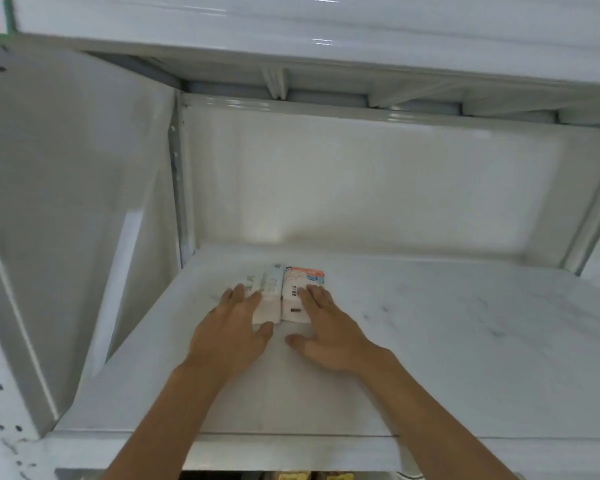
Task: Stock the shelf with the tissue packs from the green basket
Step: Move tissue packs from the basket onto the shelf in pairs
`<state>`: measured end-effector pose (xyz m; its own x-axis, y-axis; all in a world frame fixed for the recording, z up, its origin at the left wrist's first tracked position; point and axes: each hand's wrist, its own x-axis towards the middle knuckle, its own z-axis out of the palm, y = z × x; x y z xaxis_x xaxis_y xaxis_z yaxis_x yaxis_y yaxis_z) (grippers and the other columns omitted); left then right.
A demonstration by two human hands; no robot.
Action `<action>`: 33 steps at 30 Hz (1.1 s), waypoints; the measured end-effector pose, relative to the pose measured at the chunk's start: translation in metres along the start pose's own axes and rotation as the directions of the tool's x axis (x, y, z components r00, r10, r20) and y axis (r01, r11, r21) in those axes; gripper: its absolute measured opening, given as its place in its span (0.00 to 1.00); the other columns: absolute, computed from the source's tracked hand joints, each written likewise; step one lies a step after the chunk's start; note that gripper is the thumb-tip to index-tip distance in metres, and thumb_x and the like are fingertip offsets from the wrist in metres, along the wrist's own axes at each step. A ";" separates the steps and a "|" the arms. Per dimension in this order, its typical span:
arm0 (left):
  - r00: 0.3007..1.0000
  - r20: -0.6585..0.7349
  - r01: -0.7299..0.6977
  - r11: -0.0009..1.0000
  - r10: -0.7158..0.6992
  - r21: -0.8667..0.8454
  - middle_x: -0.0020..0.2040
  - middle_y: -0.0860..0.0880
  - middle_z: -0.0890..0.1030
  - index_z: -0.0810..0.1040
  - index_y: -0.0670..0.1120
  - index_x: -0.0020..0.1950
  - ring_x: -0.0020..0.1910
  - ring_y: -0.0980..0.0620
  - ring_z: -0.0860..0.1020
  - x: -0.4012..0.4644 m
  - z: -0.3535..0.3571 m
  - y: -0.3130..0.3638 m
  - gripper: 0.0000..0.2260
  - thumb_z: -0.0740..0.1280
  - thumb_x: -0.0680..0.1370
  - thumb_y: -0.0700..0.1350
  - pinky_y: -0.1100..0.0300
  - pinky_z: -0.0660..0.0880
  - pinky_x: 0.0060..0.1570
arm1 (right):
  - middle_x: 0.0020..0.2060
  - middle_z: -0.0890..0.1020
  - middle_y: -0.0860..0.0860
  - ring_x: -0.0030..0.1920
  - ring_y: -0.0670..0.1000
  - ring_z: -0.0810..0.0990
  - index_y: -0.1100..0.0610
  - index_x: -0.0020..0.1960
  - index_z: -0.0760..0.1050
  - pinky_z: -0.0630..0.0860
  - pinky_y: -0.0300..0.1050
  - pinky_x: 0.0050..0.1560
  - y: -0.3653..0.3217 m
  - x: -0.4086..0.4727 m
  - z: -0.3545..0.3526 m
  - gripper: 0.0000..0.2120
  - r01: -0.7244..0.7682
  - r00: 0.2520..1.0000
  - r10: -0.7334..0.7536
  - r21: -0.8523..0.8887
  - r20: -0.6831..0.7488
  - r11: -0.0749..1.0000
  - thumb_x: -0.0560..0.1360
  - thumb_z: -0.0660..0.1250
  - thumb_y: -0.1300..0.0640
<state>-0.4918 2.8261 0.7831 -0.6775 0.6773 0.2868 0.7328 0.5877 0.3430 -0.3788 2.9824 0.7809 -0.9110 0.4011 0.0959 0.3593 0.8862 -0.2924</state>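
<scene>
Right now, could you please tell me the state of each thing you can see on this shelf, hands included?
Left tissue pack: lying flat on the shelf, touching the right pack.
Right tissue pack: lying flat, side by side with the left one.
Left hand: open, fingers resting on the left pack.
Right hand: open, fingers resting on the right pack.
Shelf: holds only these two packs in view.
Green basket: not in view.

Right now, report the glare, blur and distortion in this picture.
Head view: bright streaks of glare on the upper shelf edge and the left side panel; wide-angle bending bows the shelf edges; the whole frame is soft, so print on the two tissue packs under the left hand and right hand is unreadable.
</scene>
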 end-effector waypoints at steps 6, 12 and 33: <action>0.995 0.078 0.060 0.997 -0.056 -0.054 0.84 0.47 0.55 0.61 0.49 0.82 0.84 0.47 0.51 0.049 0.014 0.002 0.29 0.63 0.82 0.54 0.47 0.64 0.75 | 0.84 0.40 0.48 0.83 0.49 0.36 0.53 0.84 0.39 0.57 0.56 0.80 0.012 0.048 0.012 0.49 -0.043 0.999 0.042 -0.029 -0.023 0.999 0.77 0.63 0.34; 0.996 0.080 0.035 0.995 -0.027 -0.094 0.79 0.48 0.64 0.67 0.49 0.78 0.78 0.45 0.64 0.076 0.017 -0.012 0.27 0.66 0.80 0.52 0.46 0.70 0.71 | 0.83 0.49 0.50 0.83 0.51 0.45 0.56 0.83 0.46 0.62 0.57 0.78 0.016 0.074 0.010 0.47 -0.055 0.996 0.056 0.015 -0.069 0.998 0.77 0.67 0.38; 0.998 -0.032 -0.057 0.924 0.049 -0.377 0.86 0.52 0.53 0.57 0.53 0.84 0.84 0.42 0.53 0.051 0.024 -0.027 0.33 0.67 0.82 0.50 0.52 0.56 0.79 | 0.82 0.49 0.45 0.83 0.48 0.43 0.48 0.84 0.45 0.52 0.49 0.80 0.018 0.022 -0.019 0.53 -0.219 0.969 0.247 0.457 -0.002 0.862 0.72 0.78 0.50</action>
<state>-0.5444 2.8552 0.7670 -0.6428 0.6908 0.3311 0.6919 0.3380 0.6380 -0.3885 3.0117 0.7960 -0.7935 0.6081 0.0225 0.4168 0.5701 -0.7080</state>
